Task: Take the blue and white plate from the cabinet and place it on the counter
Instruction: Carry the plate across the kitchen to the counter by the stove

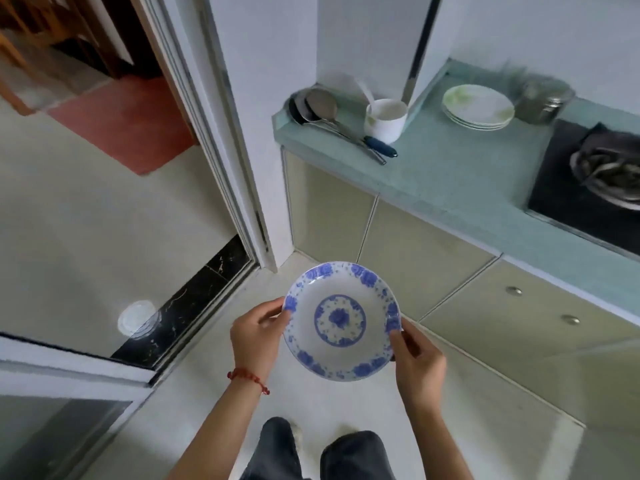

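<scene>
The blue and white plate (341,320) is held face up in the air over the floor, in front of the lower cabinet doors (426,268). My left hand (258,336) grips its left rim, with a red bracelet on the wrist. My right hand (417,363) grips its right rim. The pale green counter (450,171) runs above and to the right of the plate, well apart from it.
On the counter lie metal ladles (322,107) with a blue-handled utensil, a white cup (386,121), a stack of white plates (478,107), a steel pot (543,98) and a black gas stove (595,168). A sliding door frame (221,133) stands at left.
</scene>
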### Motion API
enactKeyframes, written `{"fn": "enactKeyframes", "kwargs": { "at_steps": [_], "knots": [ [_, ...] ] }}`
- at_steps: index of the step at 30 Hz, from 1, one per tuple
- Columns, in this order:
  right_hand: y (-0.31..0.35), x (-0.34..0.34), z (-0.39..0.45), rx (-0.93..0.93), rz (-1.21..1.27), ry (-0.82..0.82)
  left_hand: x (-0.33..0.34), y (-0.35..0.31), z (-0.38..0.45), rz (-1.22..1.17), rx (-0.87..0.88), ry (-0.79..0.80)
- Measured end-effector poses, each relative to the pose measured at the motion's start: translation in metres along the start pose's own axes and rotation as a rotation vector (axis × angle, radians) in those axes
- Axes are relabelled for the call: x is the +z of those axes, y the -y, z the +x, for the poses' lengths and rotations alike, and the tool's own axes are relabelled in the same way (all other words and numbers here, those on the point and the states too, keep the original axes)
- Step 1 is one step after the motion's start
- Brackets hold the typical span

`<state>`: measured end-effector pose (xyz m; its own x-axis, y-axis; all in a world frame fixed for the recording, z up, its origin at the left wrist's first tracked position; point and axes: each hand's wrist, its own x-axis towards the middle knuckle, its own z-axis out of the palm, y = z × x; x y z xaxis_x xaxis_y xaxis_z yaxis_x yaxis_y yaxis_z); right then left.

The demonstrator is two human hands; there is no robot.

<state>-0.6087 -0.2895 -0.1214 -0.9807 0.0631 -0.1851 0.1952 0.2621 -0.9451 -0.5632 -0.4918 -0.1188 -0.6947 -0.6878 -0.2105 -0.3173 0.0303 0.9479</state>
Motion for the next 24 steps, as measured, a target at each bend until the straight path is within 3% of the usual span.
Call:
{"fn": "enactKeyframes", "kwargs": {
  "at_steps": [8,13,18,24],
  "knots": [
    [-0.011,-0.039,-0.001,0.105,0.037,-0.334,0.069,-0.009,0.026,0.054,0.101,0.306],
    [-0.016,-0.062,0.022,0.142,0.024,-0.462,0.122,-0.015,0.038,0.095,0.142,0.407],
    [-0.015,-0.084,0.082,0.131,0.020,-0.499,0.179,-0.028,0.061,0.100,0.143,0.423],
    [0.006,-0.118,0.170,0.086,-0.020,-0.416,0.248,-0.068,0.095,0.079,0.134,0.355]
  ]
}}
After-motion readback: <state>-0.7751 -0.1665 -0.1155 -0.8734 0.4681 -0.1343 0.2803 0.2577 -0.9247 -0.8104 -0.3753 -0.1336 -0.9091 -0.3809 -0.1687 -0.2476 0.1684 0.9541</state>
